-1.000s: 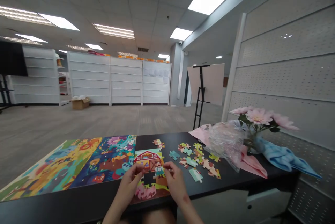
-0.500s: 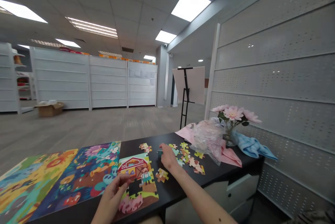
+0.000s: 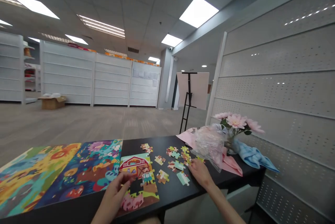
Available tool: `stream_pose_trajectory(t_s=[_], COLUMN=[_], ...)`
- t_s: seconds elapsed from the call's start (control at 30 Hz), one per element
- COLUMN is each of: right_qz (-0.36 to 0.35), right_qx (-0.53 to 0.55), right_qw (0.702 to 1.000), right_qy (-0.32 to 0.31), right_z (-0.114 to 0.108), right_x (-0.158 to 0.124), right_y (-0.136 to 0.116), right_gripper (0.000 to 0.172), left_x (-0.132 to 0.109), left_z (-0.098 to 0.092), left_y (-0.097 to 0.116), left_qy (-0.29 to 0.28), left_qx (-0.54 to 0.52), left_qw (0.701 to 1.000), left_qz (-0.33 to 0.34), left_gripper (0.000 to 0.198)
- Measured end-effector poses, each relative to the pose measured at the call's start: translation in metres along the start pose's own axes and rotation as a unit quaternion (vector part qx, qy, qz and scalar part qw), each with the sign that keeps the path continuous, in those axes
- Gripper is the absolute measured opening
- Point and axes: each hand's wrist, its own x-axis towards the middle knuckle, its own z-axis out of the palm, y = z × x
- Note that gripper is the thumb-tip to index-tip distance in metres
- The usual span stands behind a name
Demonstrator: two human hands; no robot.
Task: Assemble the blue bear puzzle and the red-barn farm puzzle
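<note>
A white-shelved, carpeted shop floor stretches behind a black bench (image 3: 178, 196), with a perforated white wall panel (image 3: 274, 84) on the right, one easel (image 3: 187, 101) and one cardboard box (image 3: 52, 102) further off. Two bright painted boards (image 3: 89, 166) lie at the bench's left end. Beside them, near the front edge, sits one part-built barn jigsaw puzzle (image 3: 137, 171), a dark gap in its lower half. Roughly a dozen loose pieces (image 3: 162, 176) scatter to its right (some clump together, so an exact count is out of reach). The left hand (image 3: 113, 194) curls over the puzzle's lower left edge; whether it holds a piece cannot be told. The right hand (image 3: 200, 174), loosely open and apparently empty, rests among the pieces, further right than half a second ago. One vase of pink flowers (image 3: 235, 122) stands behind a crumpled plastic bag (image 3: 208, 147).
</note>
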Motion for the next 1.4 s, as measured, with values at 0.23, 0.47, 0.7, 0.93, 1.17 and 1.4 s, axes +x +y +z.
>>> stream_pose_trajectory(t_s=[0.23, 0.47, 0.7, 0.93, 1.17, 1.4], right_qz=[0.008, -0.003, 0.066, 0.075, 0.080, 0.108], right_qx=[-0.035, -0.047, -0.089, -0.095, -0.044, 0.099], right_qw=[0.999, 0.993, 0.956, 0.962, 0.970, 0.973], right_qy=[-0.014, -0.110, -0.272, -0.246, -0.226, -0.179], right_z=[-0.010, 0.004, 0.014, 0.007, 0.012, -0.002], right_x=[-0.004, 0.061, 0.121, 0.121, 0.108, 0.103], right_y=[0.025, -0.001, -0.013, -0.016, -0.019, -0.016], right_gripper=[0.035, 0.021, 0.034, 0.034, 0.032, 0.027], left_x=[-0.001, -0.002, -0.001, -0.001, -0.004, -0.003], left_z=[0.000, 0.002, 0.001, 0.003, 0.004, 0.004], left_y=[0.002, 0.007, 0.005, 0.008, 0.012, 0.012], left_qy=[0.007, 0.012, 0.018, 0.025, 0.031, 0.025], left_qx=[0.000, 0.005, -0.003, -0.001, 0.004, -0.001], left_qw=[1.000, 1.000, 1.000, 1.000, 0.999, 1.000], left_qz=[-0.007, 0.011, 0.012, 0.017, 0.023, 0.012], left_gripper=[0.032, 0.027, 0.023, 0.018, 0.018, 0.019])
